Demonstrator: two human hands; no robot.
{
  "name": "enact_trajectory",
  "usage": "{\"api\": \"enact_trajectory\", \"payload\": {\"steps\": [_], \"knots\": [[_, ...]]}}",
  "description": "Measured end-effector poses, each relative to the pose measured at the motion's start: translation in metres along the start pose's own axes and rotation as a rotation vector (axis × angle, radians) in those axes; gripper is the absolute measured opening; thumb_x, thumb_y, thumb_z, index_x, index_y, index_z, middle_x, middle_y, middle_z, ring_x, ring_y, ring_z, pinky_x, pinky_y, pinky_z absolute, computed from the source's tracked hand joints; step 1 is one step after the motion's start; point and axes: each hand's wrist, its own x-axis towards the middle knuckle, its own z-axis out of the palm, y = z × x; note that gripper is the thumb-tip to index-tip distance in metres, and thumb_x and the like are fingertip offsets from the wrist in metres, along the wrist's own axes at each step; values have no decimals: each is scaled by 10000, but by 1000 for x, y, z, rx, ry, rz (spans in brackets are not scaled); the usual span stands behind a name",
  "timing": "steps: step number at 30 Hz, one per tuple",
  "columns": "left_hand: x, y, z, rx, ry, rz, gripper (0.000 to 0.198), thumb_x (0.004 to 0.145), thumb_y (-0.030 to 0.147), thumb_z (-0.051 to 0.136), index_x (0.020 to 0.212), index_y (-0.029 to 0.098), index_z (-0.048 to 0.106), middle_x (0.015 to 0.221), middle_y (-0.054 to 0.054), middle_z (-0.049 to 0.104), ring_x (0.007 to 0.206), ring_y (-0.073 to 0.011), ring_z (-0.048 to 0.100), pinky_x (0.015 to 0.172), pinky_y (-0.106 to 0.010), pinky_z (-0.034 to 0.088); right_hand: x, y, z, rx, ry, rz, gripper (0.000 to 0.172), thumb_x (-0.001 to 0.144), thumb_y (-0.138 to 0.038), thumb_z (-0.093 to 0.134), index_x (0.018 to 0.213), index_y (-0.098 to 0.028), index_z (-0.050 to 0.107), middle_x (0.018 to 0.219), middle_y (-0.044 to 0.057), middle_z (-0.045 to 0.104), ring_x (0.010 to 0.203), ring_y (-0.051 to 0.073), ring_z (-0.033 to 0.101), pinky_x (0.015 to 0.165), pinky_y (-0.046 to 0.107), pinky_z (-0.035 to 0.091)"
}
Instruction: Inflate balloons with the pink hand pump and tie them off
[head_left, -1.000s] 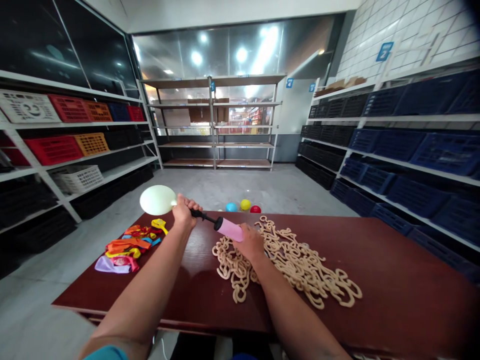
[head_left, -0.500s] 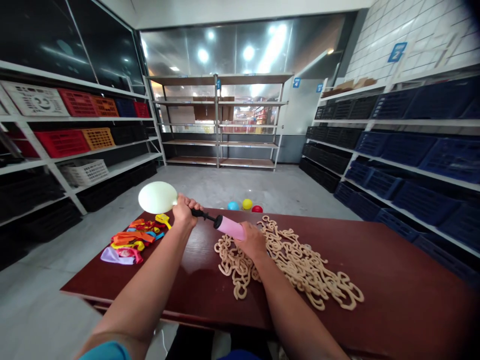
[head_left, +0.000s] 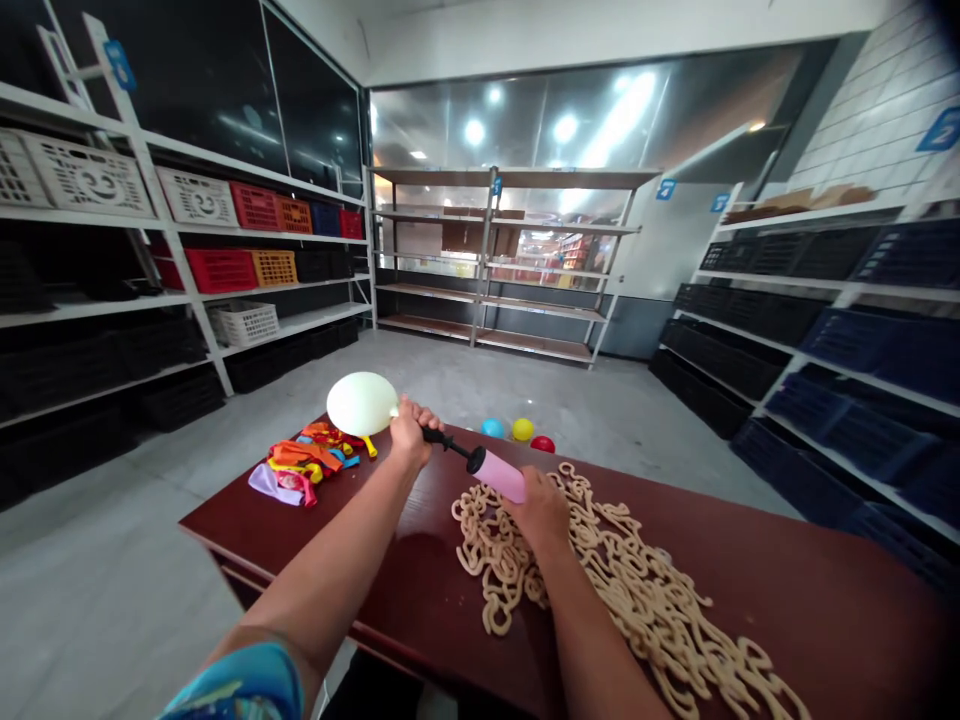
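Note:
A pale, inflated balloon (head_left: 363,404) points away to the left from my left hand (head_left: 411,432). That hand is closed round the balloon's neck and the black end of a balloon pump (head_left: 499,476); its fingers hide where the two meet. My right hand (head_left: 543,510) wraps round the far end of the pump's pink barrel, just above a heap of beige, curly strands (head_left: 637,580). Between the hands a length of black rod shows. Left of my left forearm lies a pile of flat, uninflated balloons (head_left: 304,462) in orange, yellow, red, blue and lilac.
The dark red table (head_left: 420,570) carries all this. Beyond its far edge, blue (head_left: 492,428), yellow (head_left: 523,429) and red (head_left: 542,443) balls or balloons show. Shelves with crates (head_left: 221,270) line both sides, and a metal rack (head_left: 487,260) stands at the back.
The camera view has turned left, so table and shelves sit further right in the picture. Both hands keep their hold, and the balloon looks about the same size.

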Motion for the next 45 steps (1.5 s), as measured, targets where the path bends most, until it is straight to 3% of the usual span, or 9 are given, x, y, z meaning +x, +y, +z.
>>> {"api": "enact_trajectory", "payload": {"steps": [4, 8, 16, 22, 28, 34, 37, 41, 45], "knots": [[-15, -35, -4, -10, -1, -73, 436, 822, 461, 460, 545, 199, 248, 442, 58, 270, 376, -95, 369, 446, -273, 412, 0, 1, -2, -31, -12, -16, 298, 653, -339, 657, 893, -207, 541, 842, 30, 579, 825, 191, 494, 700, 282, 296], [-20, -43, -2, 8, 34, -93, 425, 832, 463, 437, 550, 201, 256, 435, 56, 284, 375, -101, 385, 454, -280, 423, 2, 3, -6, -50, -50, -20, 296, 662, -331, 640, 915, -205, 553, 879, 41, 581, 852, 201, 478, 738, 292, 291], [11, 9, 14, 91, 144, -37, 381, 849, 452, 396, 584, 205, 277, 426, 63, 282, 342, -100, 375, 427, -265, 412, 6, 19, -13, -34, -46, 61, 371, 674, -326, 632, 1020, -213, 558, 950, 58, 582, 932, 233, 440, 797, 321, 273], [32, 35, 4, 71, 158, 14, 381, 854, 461, 370, 592, 207, 264, 436, 60, 283, 344, -98, 362, 422, -261, 404, 7, 26, -11, -45, -43, 145, 329, 708, -311, 597, 1020, -213, 557, 976, 71, 569, 917, 240, 416, 764, 330, 275], [23, -2, -8, 6, 144, -10, 398, 844, 479, 387, 589, 205, 252, 442, 64, 273, 358, -87, 356, 436, -246, 398, 8, 23, -11, -50, -43, 181, 290, 698, -304, 604, 970, -209, 565, 959, 81, 554, 911, 246, 403, 735, 330, 289], [-8, -55, 1, -2, 93, -82, 397, 850, 464, 396, 583, 206, 255, 448, 62, 278, 365, -89, 368, 455, -262, 406, 6, 21, -8, -55, -74, 117, 303, 676, -308, 627, 956, -216, 555, 937, 68, 565, 910, 244, 411, 739, 326, 295], [-19, -68, 6, 8, 92, -122, 405, 851, 475, 390, 581, 204, 258, 449, 62, 282, 377, -85, 387, 468, -258, 416, 5, 20, -6, -49, -82, 101, 308, 668, -315, 632, 948, -212, 554, 929, 63, 570, 905, 236, 427, 737, 316, 299], [-16, -53, 18, 82, 51, -98, 416, 848, 487, 396, 569, 205, 270, 438, 54, 288, 371, -99, 401, 438, -265, 411, 5, 14, -6, 19, -110, 70, 348, 675, -367, 620, 968, -195, 548, 884, 52, 578, 850, 207, 467, 729, 297, 315], [-1, -10, 33, 124, 19, -42, 455, 796, 552, 456, 564, 208, 269, 425, 55, 278, 349, -102, 387, 398, -255, 385, 8, 14, -7, 86, -84, 68, 380, 677, -372, 612, 1007, -198, 543, 902, 45, 589, 840, 200, 495, 708, 285, 329]]}}
